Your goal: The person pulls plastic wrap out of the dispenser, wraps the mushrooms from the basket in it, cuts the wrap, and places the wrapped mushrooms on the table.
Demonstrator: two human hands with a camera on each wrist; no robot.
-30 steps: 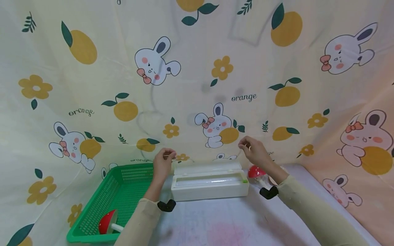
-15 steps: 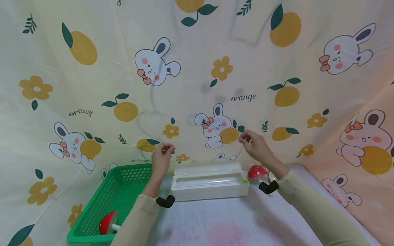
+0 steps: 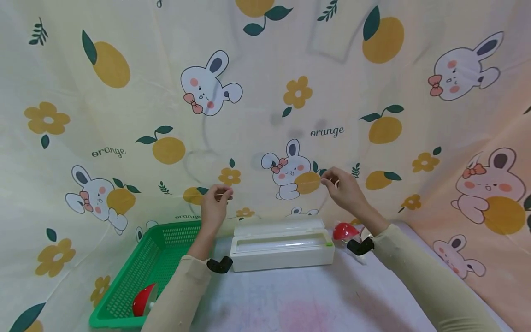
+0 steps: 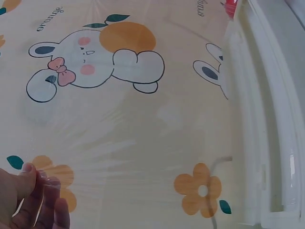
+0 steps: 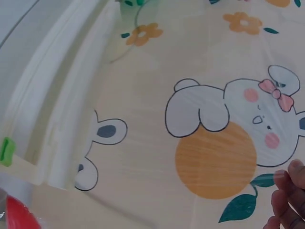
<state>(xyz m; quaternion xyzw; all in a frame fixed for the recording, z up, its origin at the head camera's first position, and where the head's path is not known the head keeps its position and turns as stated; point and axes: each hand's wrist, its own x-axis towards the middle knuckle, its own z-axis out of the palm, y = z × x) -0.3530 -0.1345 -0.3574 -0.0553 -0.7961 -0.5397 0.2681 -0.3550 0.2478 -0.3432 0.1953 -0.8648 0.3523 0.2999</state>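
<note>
A sheet of clear cling film [image 4: 114, 157] stretches up from the white film dispenser [image 3: 282, 259], whose lid [image 3: 280, 226] stands raised at the back. My left hand [image 3: 215, 207] pinches one upper corner of the film between thumb and fingers. The opposite corner is pinched by my right hand [image 3: 345, 190]. Both hands are above and behind the dispenser, the right one slightly higher. Faint wrinkles run across the film near the left fingertips in the left wrist view. A green slider [image 5: 6, 151] sits at the dispenser's right end.
At left stands a green plastic basket [image 3: 109, 276] with a red-capped toy mushroom [image 3: 143, 300] in it, partly behind my left sleeve. Right of the dispenser lies another red-capped mushroom [image 3: 344, 230] in clear plastic, partly covered by my right wrist camera. A printed cloth [image 3: 257, 129] hangs behind.
Both hands have risen, drawing the film further up from the dispenser; the left hand has also shifted slightly left. My left sleeve now hides more of the basket mushroom's stem.
</note>
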